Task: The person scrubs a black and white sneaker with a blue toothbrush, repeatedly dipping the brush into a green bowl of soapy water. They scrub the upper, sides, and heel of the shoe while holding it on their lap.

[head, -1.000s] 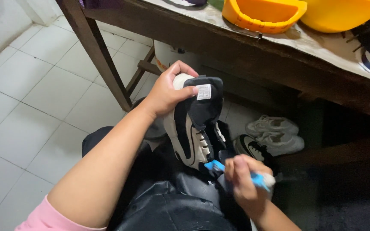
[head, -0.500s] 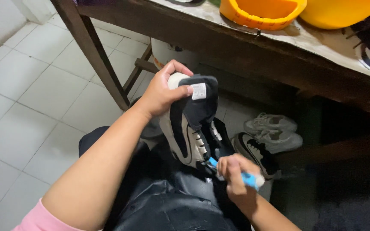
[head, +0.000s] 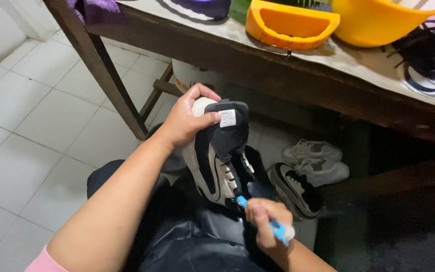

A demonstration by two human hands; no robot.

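Your left hand is wrapped around the heel end of a black-and-white sneaker, fingers closed over its pale rounded back, holding it upright above your lap with the tongue flopped open toward you. Your right hand is closed in a fist around a blue-handled brush, its head pressed against the shoe's lace area.

The sneaker looks light and fairly stiff in the sole but soft in the upper — padded fabric tongue, smooth synthetic side panels that could turn slippery if wet. The firm heel, where you already grip it, seems the surest place to take hold (the tongue would only bend).

A dark, shiny apron covers your knees. On the white tiled floor lie a second matching sneaker and a white pair. Above, a worn wooden table carries an orange plastic tub, a yellow basin and dark laces.
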